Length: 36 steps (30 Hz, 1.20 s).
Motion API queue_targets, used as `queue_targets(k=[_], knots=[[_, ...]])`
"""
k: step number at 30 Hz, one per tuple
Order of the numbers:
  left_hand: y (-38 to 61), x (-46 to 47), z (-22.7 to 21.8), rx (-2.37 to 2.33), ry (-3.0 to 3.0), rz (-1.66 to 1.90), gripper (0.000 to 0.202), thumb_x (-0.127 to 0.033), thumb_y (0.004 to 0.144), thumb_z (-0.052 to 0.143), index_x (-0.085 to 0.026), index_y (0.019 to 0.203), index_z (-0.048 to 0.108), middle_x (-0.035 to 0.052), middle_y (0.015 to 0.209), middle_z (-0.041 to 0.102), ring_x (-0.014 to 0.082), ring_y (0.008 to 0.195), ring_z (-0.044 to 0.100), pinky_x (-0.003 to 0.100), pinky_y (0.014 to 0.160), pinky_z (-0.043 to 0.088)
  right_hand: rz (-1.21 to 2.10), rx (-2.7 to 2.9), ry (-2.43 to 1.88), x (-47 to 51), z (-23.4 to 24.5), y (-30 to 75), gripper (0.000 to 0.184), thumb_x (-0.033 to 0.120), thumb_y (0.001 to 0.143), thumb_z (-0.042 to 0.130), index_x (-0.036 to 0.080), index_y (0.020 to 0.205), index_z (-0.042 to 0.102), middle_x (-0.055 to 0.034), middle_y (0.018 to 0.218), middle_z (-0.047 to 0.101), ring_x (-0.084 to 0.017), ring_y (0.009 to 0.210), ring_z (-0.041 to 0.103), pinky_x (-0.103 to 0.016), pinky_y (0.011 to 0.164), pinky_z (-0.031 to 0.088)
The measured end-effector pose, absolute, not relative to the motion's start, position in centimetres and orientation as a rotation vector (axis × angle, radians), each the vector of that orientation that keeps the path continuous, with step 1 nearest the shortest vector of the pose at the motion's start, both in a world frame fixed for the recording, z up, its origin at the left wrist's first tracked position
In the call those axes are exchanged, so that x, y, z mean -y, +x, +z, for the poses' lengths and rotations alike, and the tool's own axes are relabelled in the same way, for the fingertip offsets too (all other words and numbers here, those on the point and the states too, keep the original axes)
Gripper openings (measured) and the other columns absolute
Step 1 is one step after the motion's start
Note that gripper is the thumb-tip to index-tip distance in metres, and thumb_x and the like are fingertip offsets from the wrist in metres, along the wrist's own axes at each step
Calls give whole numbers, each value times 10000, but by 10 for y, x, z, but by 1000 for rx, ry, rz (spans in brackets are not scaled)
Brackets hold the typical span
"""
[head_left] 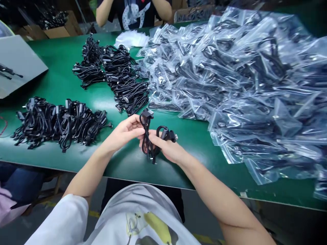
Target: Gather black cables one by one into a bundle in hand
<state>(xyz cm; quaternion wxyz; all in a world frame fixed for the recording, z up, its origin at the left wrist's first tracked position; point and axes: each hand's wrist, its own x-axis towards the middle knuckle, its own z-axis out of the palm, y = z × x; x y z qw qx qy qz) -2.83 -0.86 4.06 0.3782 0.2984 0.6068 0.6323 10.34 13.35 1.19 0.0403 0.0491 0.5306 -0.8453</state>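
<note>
My left hand (129,131) is closed on a coiled black cable (146,131), thumb across its loops, with a plug end sticking up above the fingers. Close beside it, my right hand (166,146) grips another coiled black cable (163,132), whose metal connector points to the right. The two bundles touch or overlap between the hands, so where one ends and the other begins is hard to make out. Both hands are just above the green table (127,170), near its front edge.
A row of bundled black cables (61,122) lies at left, with more cable piles (117,75) at the middle back. Clear bags of cables (230,75) cover the right side. White bags (131,39) lie near a person (135,13) opposite. A white box (20,64) stands far left.
</note>
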Motion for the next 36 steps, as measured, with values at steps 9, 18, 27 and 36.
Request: queue_targets(k=[9, 18, 27, 36], knots=[[-38, 6, 21, -1568, 521, 1730, 357, -442, 704, 862, -173, 836, 668, -10, 770, 630, 105, 694, 544, 228, 692, 460, -2576, -1282, 316, -137, 9, 102, 389, 526, 866, 669, 139, 848, 708, -21, 701, 661, -112, 565, 619, -223, 528, 506], [-33, 2, 22, -1532, 359, 1698, 378, -409, 633, 899, -149, 781, 669, -9, 744, 630, 105, 687, 544, 243, 694, 449, -2544, -1396, 377, -131, 2, 97, 333, 458, 900, 640, 145, 817, 721, -23, 688, 666, -108, 567, 607, -225, 551, 485], [-31, 2, 19, -1548, 313, 1698, 343, -400, 668, 857, -140, 795, 672, -2, 772, 642, 115, 709, 551, 260, 741, 446, -2523, -1419, 433, -130, -3, 97, 336, 467, 886, 657, 149, 808, 730, -24, 676, 667, -104, 554, 598, -229, 549, 480], [-31, 2, 18, -1518, 325, 1693, 374, -386, 645, 884, -151, 786, 630, -23, 741, 614, 99, 688, 537, 246, 709, 446, -2527, -1393, 409, -130, -5, 97, 363, 498, 879, 661, 144, 852, 739, -29, 698, 679, -116, 578, 618, -245, 571, 498]])
